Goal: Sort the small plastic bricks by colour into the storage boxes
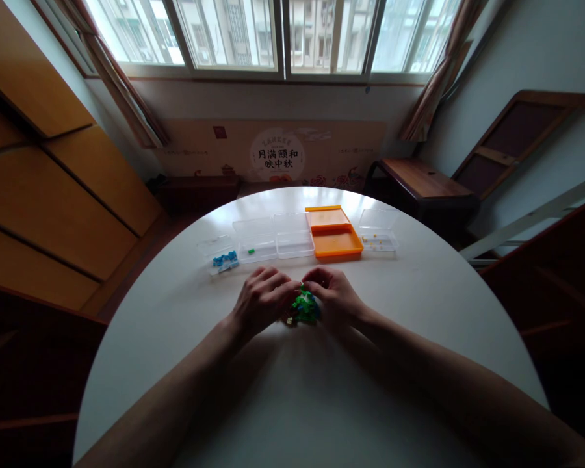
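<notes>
Between my two hands, low over the white table (370,364), is a small model of toy building bricks (305,307), mostly green with blue at its right and some tan pieces at the lower left. My left hand (267,296) is closed on its left side, thumb and fingertips at the top. From the right, my right hand (334,292) pinches at the upper edge of the bricks, fingers curled. The fingertips hide part of the model, and I cannot make out any single loose piece between them.
Beyond my hands stands a row of open clear plastic boxes (295,246). The leftmost box holds blue bricks (225,259); another has a green brick (251,251). An orange box (338,244) lies open, and right of it a clear box (379,242) holds tiny yellow pieces.
</notes>
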The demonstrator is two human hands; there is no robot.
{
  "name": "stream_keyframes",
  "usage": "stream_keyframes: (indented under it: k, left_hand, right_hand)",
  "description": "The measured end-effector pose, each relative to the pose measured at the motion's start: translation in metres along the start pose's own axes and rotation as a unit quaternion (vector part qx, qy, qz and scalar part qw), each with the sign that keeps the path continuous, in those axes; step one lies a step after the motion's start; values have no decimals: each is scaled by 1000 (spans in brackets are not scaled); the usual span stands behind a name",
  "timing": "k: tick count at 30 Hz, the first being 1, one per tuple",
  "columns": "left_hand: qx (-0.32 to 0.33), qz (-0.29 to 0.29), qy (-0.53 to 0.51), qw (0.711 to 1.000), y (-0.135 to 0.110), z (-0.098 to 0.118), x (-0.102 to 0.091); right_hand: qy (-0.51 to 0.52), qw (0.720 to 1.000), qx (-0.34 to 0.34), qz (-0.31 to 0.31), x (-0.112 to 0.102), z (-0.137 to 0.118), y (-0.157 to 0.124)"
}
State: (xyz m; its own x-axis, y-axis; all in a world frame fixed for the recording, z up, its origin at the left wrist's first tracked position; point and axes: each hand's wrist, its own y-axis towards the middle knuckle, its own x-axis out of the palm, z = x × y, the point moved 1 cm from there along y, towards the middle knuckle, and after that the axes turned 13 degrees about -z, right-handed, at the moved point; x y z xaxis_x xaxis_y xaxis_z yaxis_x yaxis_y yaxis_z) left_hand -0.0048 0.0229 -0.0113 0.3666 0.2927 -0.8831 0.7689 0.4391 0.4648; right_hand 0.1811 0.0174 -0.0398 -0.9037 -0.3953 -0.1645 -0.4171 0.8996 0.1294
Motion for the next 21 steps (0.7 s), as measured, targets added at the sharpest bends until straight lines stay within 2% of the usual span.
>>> stream_keyframes:
  k: [13, 17, 21]
  left_hand:
    - [-19, 0, 2, 1000, -2, -3, 5]
    - [-131, 59, 33, 989, -7, -25, 9]
    - [-265, 105, 68, 956, -13, -57, 15]
  right_hand:
    - [1, 1000, 0, 23, 3, 2, -1]
    - [-21, 999, 13, 35, 3, 4, -1]
    - [-47, 998, 9, 32, 2, 3, 1]
